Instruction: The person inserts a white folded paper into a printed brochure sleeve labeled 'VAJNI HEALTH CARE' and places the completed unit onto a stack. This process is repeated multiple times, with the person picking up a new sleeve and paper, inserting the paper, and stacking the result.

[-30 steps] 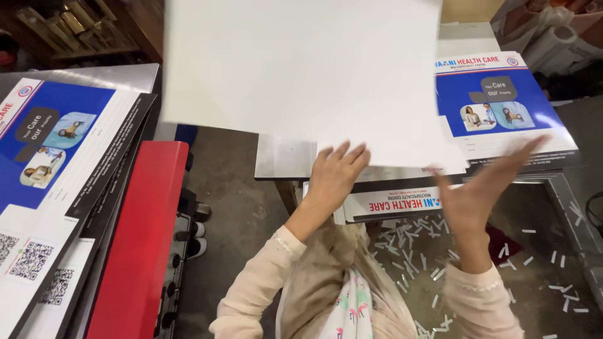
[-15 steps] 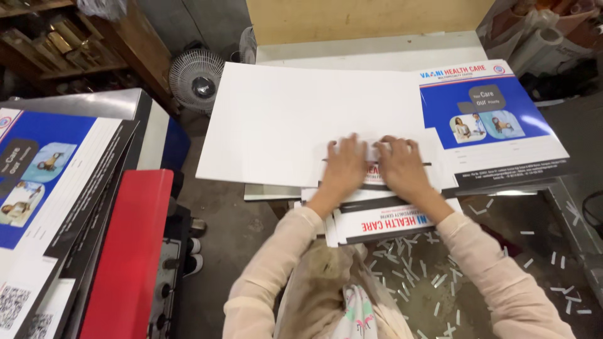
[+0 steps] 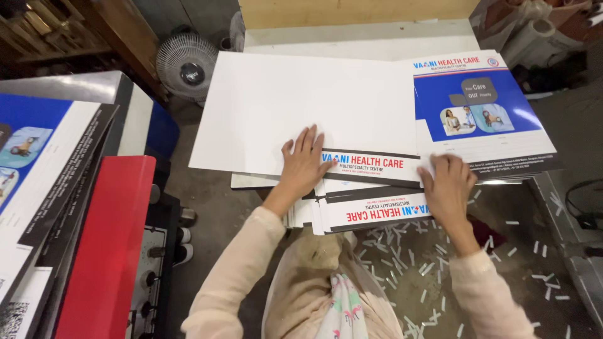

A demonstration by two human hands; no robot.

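Observation:
A large white sheet (image 3: 301,103) lies blank side up on a stack of printed sheets (image 3: 370,210) in front of me. My left hand (image 3: 303,162) rests flat, fingers spread, on the sheet's near edge. My right hand (image 3: 447,188) presses palm down on the near right part of the stack, beside a blue and white printed sheet (image 3: 480,110). Neither hand grips anything. Under the white sheet, the near edges of several printed sheets stick out toward me.
A red machine cover (image 3: 107,251) and another pile of blue printed sheets (image 3: 38,163) stand at my left. A small fan (image 3: 186,66) sits on the floor behind. Paper offcuts (image 3: 408,257) litter the floor below the stack. A cardboard panel (image 3: 352,12) stands at the back.
The white sheet, held up in the air a second ago, now lies flat on the stack. Both hands came down onto it, then slid apart, the right one moving right.

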